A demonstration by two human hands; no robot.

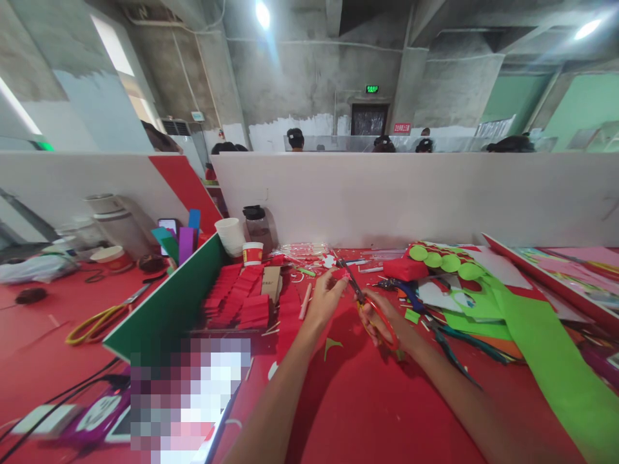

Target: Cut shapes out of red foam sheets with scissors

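Near the middle of the red table, my left hand point(327, 293) is closed on a small pink-red piece point(345, 276) at its fingertips. My right hand point(380, 317) is wrapped round the orange-red handles of a pair of scissors point(356, 289). The dark blades point up and to the left, beside the small piece; whether they touch it is too small to tell. Below my hands a light green scrap point(333, 348) lies on the red table point(387, 406). A pale stick point(305, 301) lies left of my left hand.
Stacked red pieces point(254, 310) and a green divider point(164, 309) stand left, near paper cups point(253, 253) and a bottle point(257, 225). Pliers point(449, 351), green strips point(546, 348) and green discs point(449, 263) lie right. A blurred screen point(207, 399) is at front left. White panels stand behind.
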